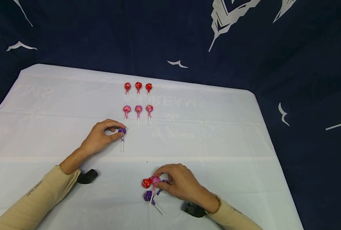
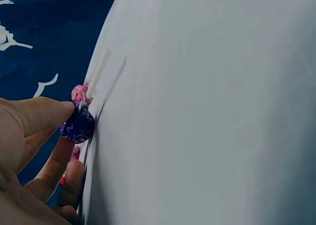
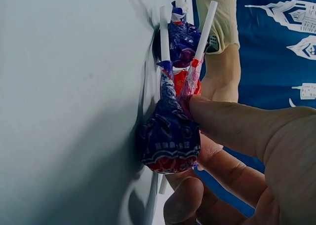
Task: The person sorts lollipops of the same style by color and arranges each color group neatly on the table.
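Left hand (image 2: 29, 156) pinches purple lollipop (image 2: 78, 126) against white tablecloth (image 2: 207, 116); its white stick (image 2: 98, 76) points away. Pink lollipop (image 2: 79, 93) lies beyond.

I see purple lollipop (image 1: 122, 131) lying flat, stick toward me, below pink row | small heap of lollipops (image 1: 151, 188), red, pink, purple, sticks crossing, near table's front edge

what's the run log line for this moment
left hand: pinches purple lollipop on table | right hand: grips lollipop pile | rows: three red, three pink
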A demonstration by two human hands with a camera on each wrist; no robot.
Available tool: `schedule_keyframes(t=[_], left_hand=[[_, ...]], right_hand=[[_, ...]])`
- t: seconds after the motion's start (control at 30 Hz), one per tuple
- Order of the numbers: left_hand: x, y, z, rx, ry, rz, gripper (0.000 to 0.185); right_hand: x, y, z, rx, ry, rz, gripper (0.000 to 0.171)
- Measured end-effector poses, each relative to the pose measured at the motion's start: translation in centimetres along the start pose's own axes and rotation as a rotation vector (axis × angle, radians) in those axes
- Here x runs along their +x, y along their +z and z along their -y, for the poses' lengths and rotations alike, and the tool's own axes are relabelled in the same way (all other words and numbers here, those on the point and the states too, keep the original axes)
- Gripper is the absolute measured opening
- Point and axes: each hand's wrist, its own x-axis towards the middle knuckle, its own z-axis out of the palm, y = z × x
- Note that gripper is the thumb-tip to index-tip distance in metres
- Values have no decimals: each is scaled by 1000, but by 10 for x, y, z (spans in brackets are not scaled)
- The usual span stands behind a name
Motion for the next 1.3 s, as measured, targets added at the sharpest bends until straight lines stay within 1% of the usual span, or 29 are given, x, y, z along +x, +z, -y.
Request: schedule_keyframes(t=[0.37,0.77,1.3], left_hand=[[-1,0,-2,-11,25,-1,22],[-1,-1,-2,-3,-1,-3,25],[-1,-2,0,3,-4,11,25]], right_hand=[[0,1,-1,-3,9,-4,20],[-1,1,0,4,14,2,20],[1,-2,2,-11,-1,5,19]])
